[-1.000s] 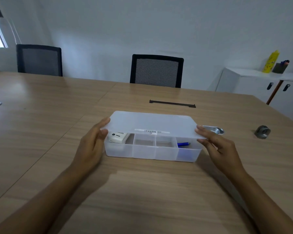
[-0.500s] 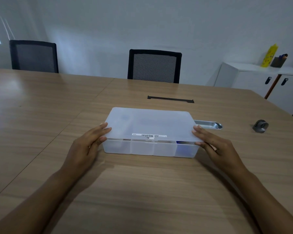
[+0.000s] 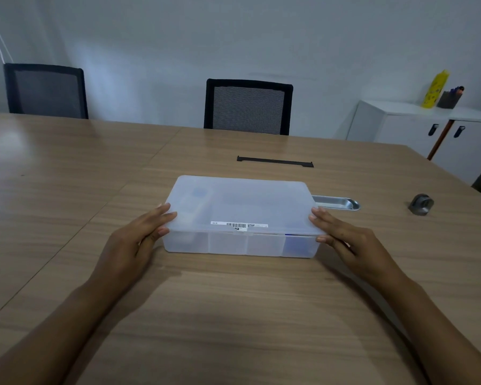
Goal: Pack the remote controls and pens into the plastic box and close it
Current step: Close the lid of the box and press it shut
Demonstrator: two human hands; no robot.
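A translucent plastic box [image 3: 240, 243] sits on the wooden table in front of me, its lid [image 3: 242, 202] lying flat on top. My left hand [image 3: 139, 240] grips the box's near left corner, fingers on the lid and thumb against the side. My right hand [image 3: 347, 240] holds the near right corner the same way. Through the lid a pale remote control [image 3: 196, 202] shows faintly at the left. A blue pen [image 3: 297, 240] shows dimly behind the front wall at the right. Other contents are too blurred to tell.
A metal tray [image 3: 338, 202] lies just behind the box's right end. A small grey round object [image 3: 421, 204] sits further right. A black cable slot [image 3: 275, 162] is set in the table beyond. Two black chairs [image 3: 247, 107] and a white cabinet [image 3: 428, 129] stand behind.
The lid came down from half raised to flat on the box. Both hands followed it down and now hold the near corners.
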